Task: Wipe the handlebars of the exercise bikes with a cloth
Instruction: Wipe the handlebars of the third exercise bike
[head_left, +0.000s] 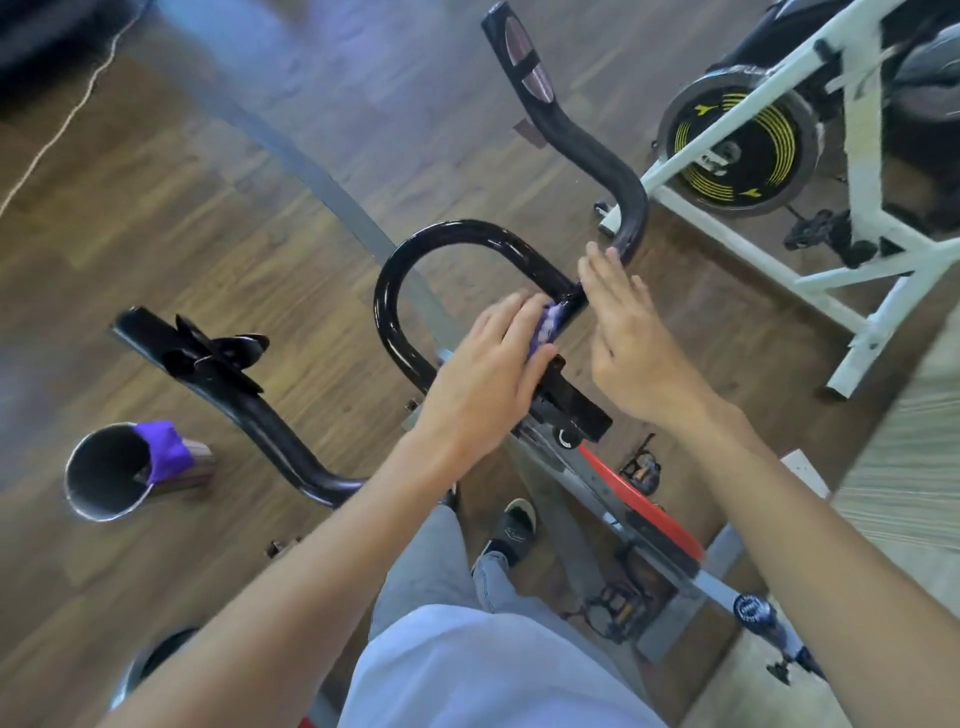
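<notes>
Because the purple cloth (548, 325) is soft and light, bunched against the glossy, rigid handlebar (415, 260) near its centre clamp, it likely needs firm palm pressure. The left hand (488, 374) presses it there with nearly straight fingers; the right hand (623, 332), flat and empty, hovers beside the bar.

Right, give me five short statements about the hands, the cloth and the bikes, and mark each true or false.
1. The left hand presses a purple cloth against the black handlebar. True.
2. The right hand holds a second cloth. False: it is flat and holds nothing.
3. A metal bucket on the floor has a purple cloth over its rim. True.
4. The white bike stands to the person's left. False: it is on the right.
5. The floor is tiled white. False: it looks like brown wood.
</notes>
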